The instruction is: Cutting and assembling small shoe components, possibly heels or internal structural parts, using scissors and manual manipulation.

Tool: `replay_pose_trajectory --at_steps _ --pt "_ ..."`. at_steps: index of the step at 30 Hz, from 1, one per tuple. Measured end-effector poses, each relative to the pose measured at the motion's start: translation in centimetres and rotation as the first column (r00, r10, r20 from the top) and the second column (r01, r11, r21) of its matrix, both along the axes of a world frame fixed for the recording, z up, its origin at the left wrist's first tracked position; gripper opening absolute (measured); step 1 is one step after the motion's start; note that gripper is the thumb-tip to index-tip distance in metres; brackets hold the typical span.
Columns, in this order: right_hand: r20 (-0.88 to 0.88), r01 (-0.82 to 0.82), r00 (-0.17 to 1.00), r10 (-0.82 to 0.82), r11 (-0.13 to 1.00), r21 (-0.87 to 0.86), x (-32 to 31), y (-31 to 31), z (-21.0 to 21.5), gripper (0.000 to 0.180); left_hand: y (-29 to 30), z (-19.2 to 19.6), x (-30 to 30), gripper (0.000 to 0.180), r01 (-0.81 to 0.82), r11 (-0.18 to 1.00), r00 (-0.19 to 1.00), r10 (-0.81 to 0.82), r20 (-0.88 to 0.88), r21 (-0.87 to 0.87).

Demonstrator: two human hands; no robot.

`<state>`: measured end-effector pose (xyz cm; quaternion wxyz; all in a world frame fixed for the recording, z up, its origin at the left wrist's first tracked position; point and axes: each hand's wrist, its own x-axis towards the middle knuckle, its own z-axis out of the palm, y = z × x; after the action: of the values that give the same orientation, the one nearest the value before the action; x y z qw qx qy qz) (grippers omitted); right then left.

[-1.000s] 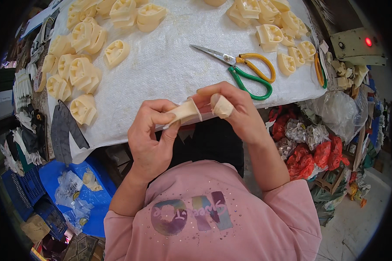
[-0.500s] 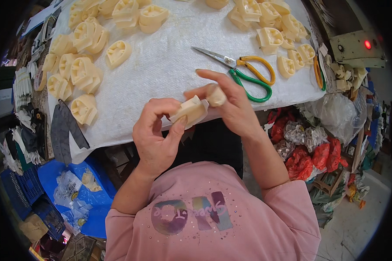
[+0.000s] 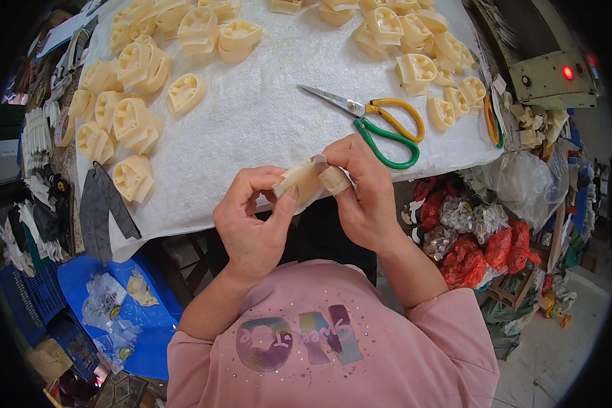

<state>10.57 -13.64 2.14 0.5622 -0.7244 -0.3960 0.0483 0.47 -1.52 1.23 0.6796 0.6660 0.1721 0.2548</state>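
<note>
Above the table's front edge, my left hand [image 3: 253, 221] pinches a cream molded piece [image 3: 302, 182] between thumb and fingers. My right hand [image 3: 365, 190] is closed against the right end of that piece. At its fingertips shows a small grey flat sliver [image 3: 319, 159], which looks like a thin blade; most of it is hidden by the fingers. A beige wrap [image 3: 334, 181] covers the right thumb. Just beyond the right hand lie scissors [image 3: 360, 109] with one yellow and one green handle, blades pointing to the far left.
A white woven sheet [image 3: 251, 115] covers the table. Cream molded pieces lie in groups at the left [image 3: 137, 122] and far right [image 3: 415, 71]. Dark grey strips [image 3: 102, 211] hang over the left corner. Below stand a blue bin [image 3: 149, 333] and red plastic bags [image 3: 479, 255].
My right hand has come in against the cream piece, and its raised index finger has bent down onto the piece's end. My left hand keeps its hold. The view has shifted slightly.
</note>
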Motion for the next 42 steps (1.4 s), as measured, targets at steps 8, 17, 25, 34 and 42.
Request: replay_pose_trajectory --at_steps 8,17,25,34,42 --pt "-0.524 0.019 0.852 -0.011 1.0 0.01 -0.2 -0.7 -0.3 0.008 0.7 -0.2 -0.2 0.01 0.063 0.996 0.998 -0.061 -0.029 0.068" --pt "-0.501 -0.02 0.862 0.074 0.993 0.113 -0.2 -0.7 -0.8 0.008 1.2 0.2 -0.2 0.009 0.116 0.954 0.991 -0.094 -0.092 0.275" --pt "-0.269 -0.181 0.942 0.198 0.979 0.089 0.6 -1.0 -0.6 0.016 1.6 0.0 0.1 0.012 0.123 0.992 0.992 -0.124 -0.022 -0.007" --pt "-0.278 -0.151 0.949 0.15 0.988 0.016 0.4 -0.4 -0.4 0.013 0.9 -0.2 0.2 0.01 0.17 0.918 0.985 -0.166 0.043 -0.357" --pt "-0.323 -0.154 0.936 0.139 0.988 -0.022 0.8 -0.4 0.1 0.01 0.9 0.0 0.2 0.011 0.207 0.915 0.978 -0.205 0.042 -0.345"
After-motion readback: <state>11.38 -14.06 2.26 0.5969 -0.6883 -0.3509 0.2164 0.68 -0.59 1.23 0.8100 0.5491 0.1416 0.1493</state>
